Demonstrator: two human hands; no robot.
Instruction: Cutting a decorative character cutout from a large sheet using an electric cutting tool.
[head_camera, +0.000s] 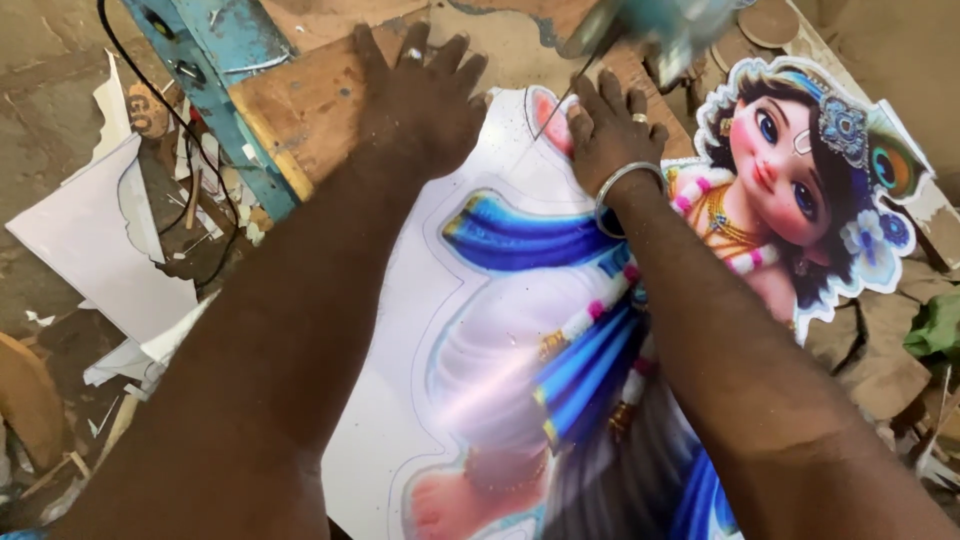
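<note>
Head view looks straight down on a large glossy printed board (500, 330), flat and stiff, carrying a cartoon-style child figure in blue, white and pink with flower garlands; the figure's head and peacock-feather crown at the right are already cut to outline, while the lower body keeps a plain white margin. It lies across a worn wooden counter (310, 95), whose plank is scuffed and bare, beside a chipped blue-painted metal frame (215, 75) with a black cable (150, 90) looping past it. White offcuts (100, 240), thin and jagged-edged, lie scattered at the left over dusty ground. The left hand (425, 95) lies flat, fingers spread and palm down, on the plank at the board's upper edge, its forearm running down out of the picture. The right hand (610, 125), wearing a metal bangle (625, 190) and a ring, presses flat on the board's top edge, fingers together and slightly bent, pinching nothing. Just beyond its fingertips a thin saw blade (560, 100) slants down to the board from a blurred teal machine part (660, 25). Motion blur hides that part's shape, and the arms cover much of the figure's middle; its feet are cut off below.
</note>
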